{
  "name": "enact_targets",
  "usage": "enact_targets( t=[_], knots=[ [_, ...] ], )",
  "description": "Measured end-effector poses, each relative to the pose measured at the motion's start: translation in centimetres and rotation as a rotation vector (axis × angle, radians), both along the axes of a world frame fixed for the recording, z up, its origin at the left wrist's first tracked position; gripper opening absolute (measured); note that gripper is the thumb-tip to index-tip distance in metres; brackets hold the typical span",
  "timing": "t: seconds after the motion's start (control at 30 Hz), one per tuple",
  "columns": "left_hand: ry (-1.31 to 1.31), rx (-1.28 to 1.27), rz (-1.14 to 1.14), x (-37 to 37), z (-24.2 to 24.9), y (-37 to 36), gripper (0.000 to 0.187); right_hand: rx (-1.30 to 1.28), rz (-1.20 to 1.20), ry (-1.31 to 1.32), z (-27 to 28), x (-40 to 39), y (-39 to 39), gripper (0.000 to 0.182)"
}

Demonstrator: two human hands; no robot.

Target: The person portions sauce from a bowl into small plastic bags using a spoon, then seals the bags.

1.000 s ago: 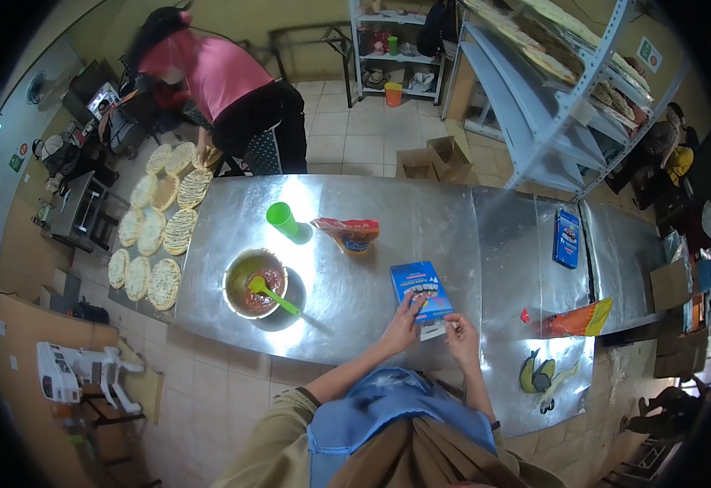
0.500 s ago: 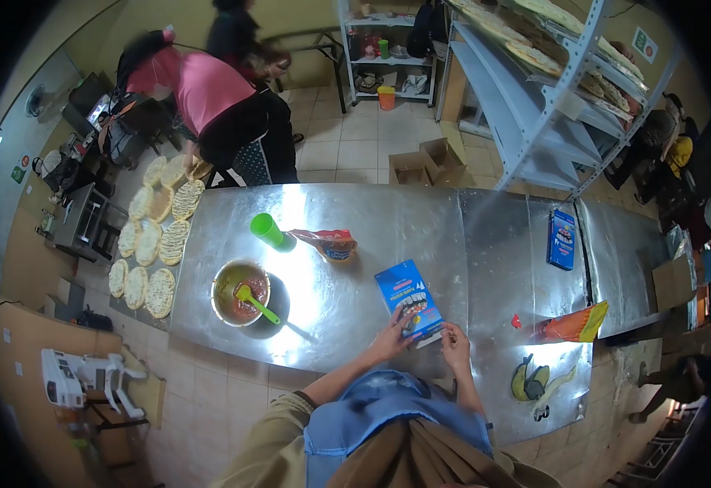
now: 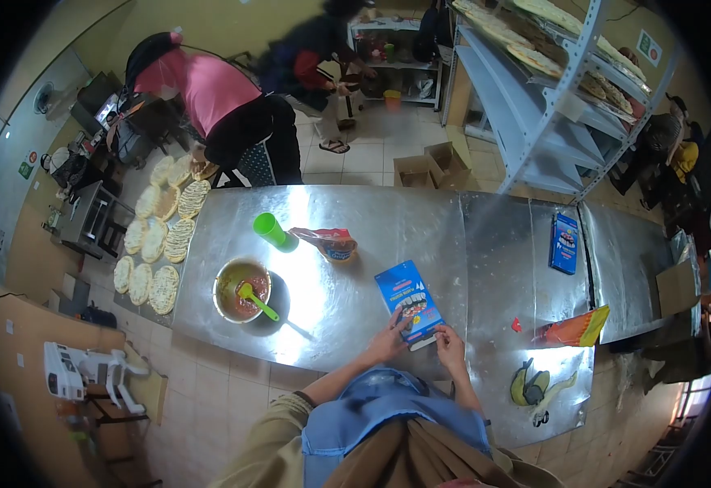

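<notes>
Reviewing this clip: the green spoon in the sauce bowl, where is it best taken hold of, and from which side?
Probably by the free handle end of the green spoon, coming from the bowl's right, near side. The handle slants out over the rim of the sauce bowl toward the person, while its other end sits in the sauce.

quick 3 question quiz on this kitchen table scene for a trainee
1. True or false: both hands touch the blue rectangular cardboard box on the shiny metal table.
2. What lies in the round metal bowl of red sauce? A) green plastic spoon B) knife C) whisk
3. Which hand is at the box's near right corner?

Key:
1. True: left hand and right hand are on its near end.
2. A
3. Right.
</notes>
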State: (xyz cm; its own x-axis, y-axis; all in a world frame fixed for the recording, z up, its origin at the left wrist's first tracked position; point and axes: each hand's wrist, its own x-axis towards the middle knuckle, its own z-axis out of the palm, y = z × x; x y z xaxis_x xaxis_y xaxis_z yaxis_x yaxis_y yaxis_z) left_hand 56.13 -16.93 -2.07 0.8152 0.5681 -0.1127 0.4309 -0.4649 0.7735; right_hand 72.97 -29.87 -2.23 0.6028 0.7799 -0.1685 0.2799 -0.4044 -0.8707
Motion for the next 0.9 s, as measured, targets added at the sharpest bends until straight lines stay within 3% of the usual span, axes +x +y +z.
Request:
enact_targets(
  t=[0.77,0.9],
  knots=[
    [0.037,-0.035,-0.061,-0.4,0.7,0.7,0.078,-0.005,0.056,-0.104,-0.3,-1.2,-1.0,0.018],
    [0.028,-0.037,-0.059,-0.4,0.5,0.8,0.077,-0.078,0.053,0.034,-0.5,0.7,-0.6,0.017]
  ],
)
